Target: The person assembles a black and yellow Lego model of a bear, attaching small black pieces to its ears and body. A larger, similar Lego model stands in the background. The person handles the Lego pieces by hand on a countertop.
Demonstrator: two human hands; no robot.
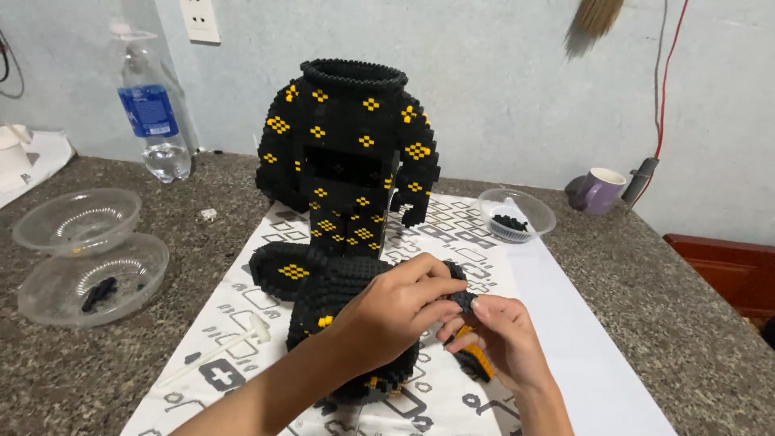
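Item: small black-and-yellow brick piece (pixel 471 354), lying near, right of the headless brick figure (pixel 347 161) on the printed sheet (pixel 452 234). Right hand (pixel 504 343) is pinching it closed; left hand (pixel 395 311) is pressing fingertips onto its black top, touching. Likely light, rigid, prone to snapping apart; best gripped by its side edges.

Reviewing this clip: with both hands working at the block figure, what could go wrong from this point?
1. The left hand presses on the black block foot section; pressure might pop blocks loose.
2. The small black-and-orange block piece pinched in the right hand could slip onto the printed instruction sheet.
3. The tall black-and-yellow block figure body stands right behind; a knock may topple it.
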